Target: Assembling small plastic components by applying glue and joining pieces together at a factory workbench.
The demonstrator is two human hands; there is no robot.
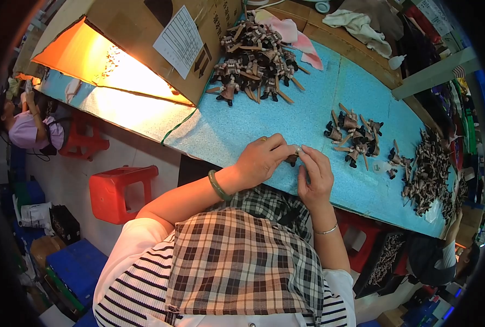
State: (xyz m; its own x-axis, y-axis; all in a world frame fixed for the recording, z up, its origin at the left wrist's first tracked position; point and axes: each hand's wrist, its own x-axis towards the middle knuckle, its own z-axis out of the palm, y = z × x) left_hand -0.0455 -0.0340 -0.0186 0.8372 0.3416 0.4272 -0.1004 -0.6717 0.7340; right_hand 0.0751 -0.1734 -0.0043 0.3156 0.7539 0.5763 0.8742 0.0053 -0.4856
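Observation:
Near the front edge of the blue tabletop (pixel 242 128), my left hand (pixel 260 161) and my right hand (pixel 315 175) meet fingertip to fingertip. Between them they pinch a small brown figurine (pixel 292 159), mostly covered by my fingers. A small pale bit shows at the fingertips; I cannot make out what it is. To the right of my hands lies a loose group of brown figurines (pixel 357 136) with stick-like tan parts. A bigger heap of similar figurines (pixel 256 62) is piled beyond my hands, beside a cardboard box.
The cardboard box (pixel 128 32), brightly lit inside, stands at the far left of the table. Another dense heap of brown pieces (pixel 429 171) covers the right end. Pink cloth (pixel 286 28) lies at the back. A red stool (pixel 120 193) and a seated person (pixel 32 128) are left; another person (pixel 433 259) is right.

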